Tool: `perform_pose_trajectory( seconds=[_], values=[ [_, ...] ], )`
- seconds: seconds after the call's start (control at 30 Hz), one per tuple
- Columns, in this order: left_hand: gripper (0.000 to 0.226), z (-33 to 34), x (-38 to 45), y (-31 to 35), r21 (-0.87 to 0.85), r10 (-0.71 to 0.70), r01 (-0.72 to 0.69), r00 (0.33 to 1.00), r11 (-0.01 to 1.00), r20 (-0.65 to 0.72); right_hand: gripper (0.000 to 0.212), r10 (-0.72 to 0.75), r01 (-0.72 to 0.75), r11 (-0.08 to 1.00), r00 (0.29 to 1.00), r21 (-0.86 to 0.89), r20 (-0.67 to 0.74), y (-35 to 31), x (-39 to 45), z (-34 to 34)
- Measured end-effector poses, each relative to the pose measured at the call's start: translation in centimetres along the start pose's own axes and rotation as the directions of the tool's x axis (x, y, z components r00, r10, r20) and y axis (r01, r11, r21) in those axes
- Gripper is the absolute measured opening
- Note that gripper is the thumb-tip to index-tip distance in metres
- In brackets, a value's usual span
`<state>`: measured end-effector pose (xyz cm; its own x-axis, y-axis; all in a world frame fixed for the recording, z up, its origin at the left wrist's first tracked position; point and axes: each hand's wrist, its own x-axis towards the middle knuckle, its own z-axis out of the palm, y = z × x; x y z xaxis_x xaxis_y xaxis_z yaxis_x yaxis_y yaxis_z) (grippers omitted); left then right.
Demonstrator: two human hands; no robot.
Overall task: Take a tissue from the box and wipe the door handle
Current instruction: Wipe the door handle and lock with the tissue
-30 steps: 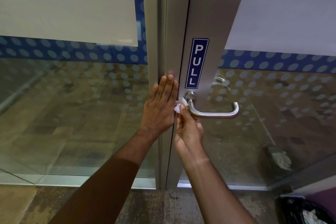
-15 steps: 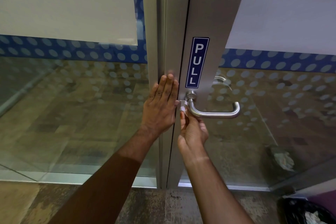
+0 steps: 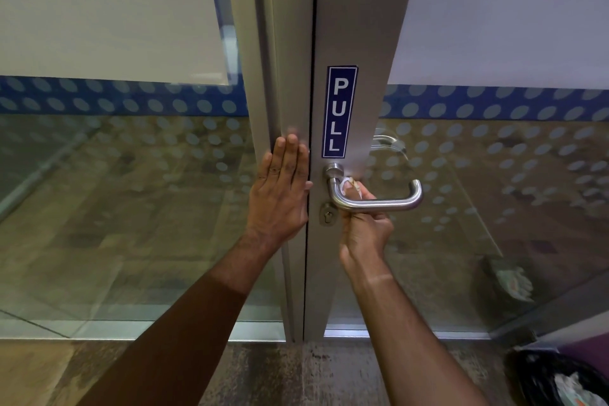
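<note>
Since a second ago the right hand (image 3: 364,227) has slid its pinched tissue (image 3: 350,185) from the door handle (image 3: 379,203)'s base onto the bar, left hand (image 3: 281,191) still flat on the frame (image 3: 283,43); black bin bag (image 3: 557,379) holds crumpled paper.

Two hands: the left hand (image 3: 281,189) and the right hand (image 3: 364,224). One tissue (image 3: 351,184), a small white scrap. One metal door handle (image 3: 379,203) on this side; a second handle (image 3: 387,142) shows through the glass. One blue PULL sign (image 3: 340,112). One keyhole (image 3: 328,217). One black bin bag (image 3: 557,379).
</note>
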<state>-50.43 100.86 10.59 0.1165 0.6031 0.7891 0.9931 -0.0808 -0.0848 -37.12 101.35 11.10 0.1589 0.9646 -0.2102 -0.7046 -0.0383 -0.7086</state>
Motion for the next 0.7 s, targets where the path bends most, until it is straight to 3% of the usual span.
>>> perform_pose_trajectory(
  seconds=[0.13, 0.3, 0.5, 0.7],
  values=[
    [0.077, 0.2, 0.0, 0.1, 0.001, -0.002, 0.002, 1.000, 1.000, -0.006, 0.017, -0.028, 0.030, 0.999, 0.999, -0.044, 0.043, 0.1, 0.1, -0.3],
    [0.076, 0.1, -0.1, 0.0, 0.005, 0.000, 0.000, 1.000, 1.000, 0.010, 0.026, -0.067, 0.107, 0.959, 0.985, -0.263, 0.157, -0.2, 0.0, -1.2],
    [0.077, 0.0, -0.1, 0.0, 0.003, -0.006, 0.006, 1.000, 1.000, 0.023, 0.024, 0.068, -0.024, 0.918, 0.993, -0.396, 0.096, -0.5, -0.6, -5.0],
    [0.074, 0.0, -0.2, 0.0, -0.006, -0.010, 0.010, 1.000, 1.000, 0.021, 0.035, 0.009, 0.023, 0.902, 0.997, -0.432, 0.072, -1.0, -1.3, -7.4]
  ],
)
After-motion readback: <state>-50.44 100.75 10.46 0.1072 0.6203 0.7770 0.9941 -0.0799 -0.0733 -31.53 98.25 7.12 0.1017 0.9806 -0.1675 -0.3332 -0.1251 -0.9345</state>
